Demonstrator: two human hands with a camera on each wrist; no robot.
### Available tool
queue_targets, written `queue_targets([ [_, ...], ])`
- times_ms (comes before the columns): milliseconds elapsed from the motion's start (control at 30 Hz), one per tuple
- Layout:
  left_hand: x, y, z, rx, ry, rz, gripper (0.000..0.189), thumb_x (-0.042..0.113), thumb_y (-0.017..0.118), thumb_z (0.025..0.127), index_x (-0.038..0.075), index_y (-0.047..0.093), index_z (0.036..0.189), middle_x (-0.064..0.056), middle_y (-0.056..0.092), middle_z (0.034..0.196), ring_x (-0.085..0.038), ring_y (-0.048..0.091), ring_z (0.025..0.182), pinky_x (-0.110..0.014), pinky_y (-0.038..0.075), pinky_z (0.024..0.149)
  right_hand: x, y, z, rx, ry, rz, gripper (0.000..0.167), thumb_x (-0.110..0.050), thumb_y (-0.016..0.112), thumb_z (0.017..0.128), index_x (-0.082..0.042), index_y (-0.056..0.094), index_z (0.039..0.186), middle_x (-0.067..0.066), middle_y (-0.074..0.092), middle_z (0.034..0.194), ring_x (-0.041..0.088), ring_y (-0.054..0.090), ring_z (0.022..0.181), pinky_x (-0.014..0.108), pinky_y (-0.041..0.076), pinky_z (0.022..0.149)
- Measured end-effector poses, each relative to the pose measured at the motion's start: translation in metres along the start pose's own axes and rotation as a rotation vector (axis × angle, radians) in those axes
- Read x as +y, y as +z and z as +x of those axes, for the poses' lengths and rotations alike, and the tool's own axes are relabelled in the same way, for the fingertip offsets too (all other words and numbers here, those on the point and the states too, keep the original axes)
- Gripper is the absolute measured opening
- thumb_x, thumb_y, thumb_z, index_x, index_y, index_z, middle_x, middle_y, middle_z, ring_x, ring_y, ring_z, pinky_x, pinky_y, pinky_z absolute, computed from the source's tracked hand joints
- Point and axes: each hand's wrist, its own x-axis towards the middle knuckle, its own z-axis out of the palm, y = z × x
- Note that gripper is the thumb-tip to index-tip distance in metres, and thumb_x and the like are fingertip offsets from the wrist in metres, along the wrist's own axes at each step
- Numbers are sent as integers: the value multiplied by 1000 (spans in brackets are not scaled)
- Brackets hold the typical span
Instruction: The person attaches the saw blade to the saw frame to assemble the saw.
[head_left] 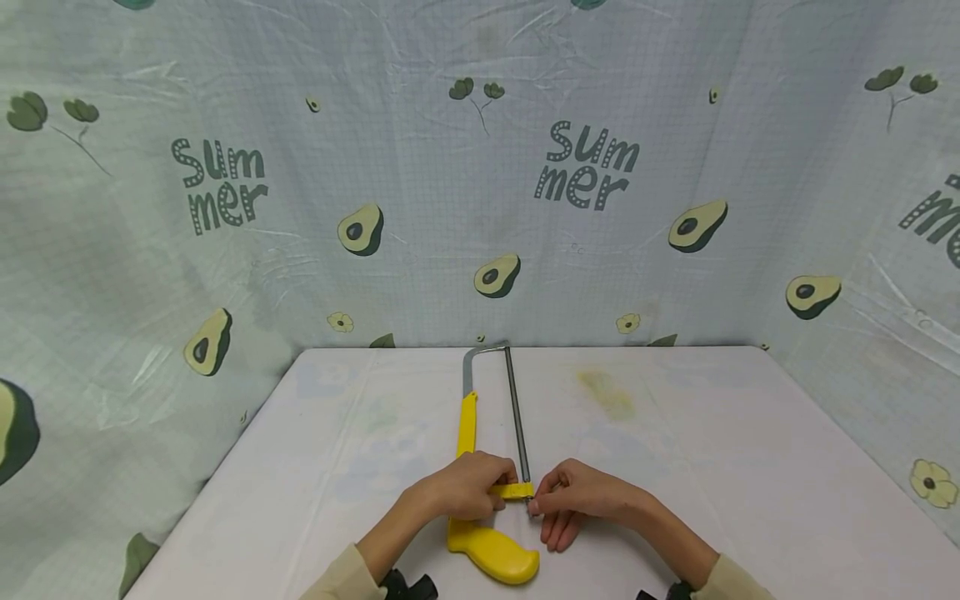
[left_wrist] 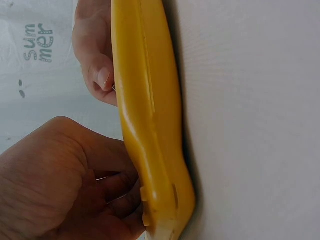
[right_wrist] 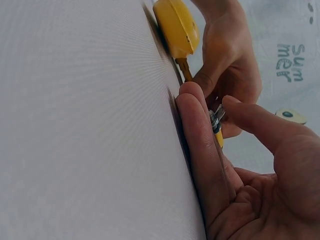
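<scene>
A hacksaw (head_left: 467, 425) with a yellow handle and frame lies flat on the white table, its grey bow pointing to the far edge. Its dark blade (head_left: 517, 408) runs along the right side. My left hand (head_left: 468, 487) grips the yellow crosspiece at the near end of the blade. At that same end my right hand (head_left: 581, 496) pinches a small metal wing nut (right_wrist: 216, 120) between thumb and index finger, other fingers resting near the table. The yellow handle (left_wrist: 150, 110) fills the middle of the left wrist view, and the left fingers partly hide the frame.
The white table (head_left: 675, 450) spreads out around the saw, with a faint yellowish stain (head_left: 607, 394) to the right. Behind it hangs a pale curtain (head_left: 420, 167) printed with avocados and lettering, also along both sides.
</scene>
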Motion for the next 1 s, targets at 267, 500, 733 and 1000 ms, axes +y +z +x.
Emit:
queue_targets([
  [267,0,0,-1,-1,2,-9,18,9,73,92,19,66,106,11,57,84,-5,50,77,-20,44,74,1,-1,0,-17,-2,8,29,-23,66,100,5,69,104,4,76,76,11,74,64,25,59,59],
  [500,0,-1,0,2,4,-5,18,9,73,92,18,66,106,10,56,83,-5,50,77,-20,44,73,0,-1,0,-10,0,7,29,-23,66,99,5,69,105,5,76,77,12,74,64,26,59,60],
  [733,0,0,-1,6,3,-6,18,9,73,92,18,66,105,10,55,82,-5,49,76,-21,43,72,1,-2,1,-9,8,7,28,-23,64,99,4,68,105,5,75,76,11,74,64,26,60,60],
  [1000,0,0,-1,8,1,-1,18,10,73,92,18,66,106,11,56,83,-5,50,77,-20,44,74,1,-1,1,-7,8,2,25,-21,63,98,4,67,103,6,75,76,11,74,63,27,60,60],
])
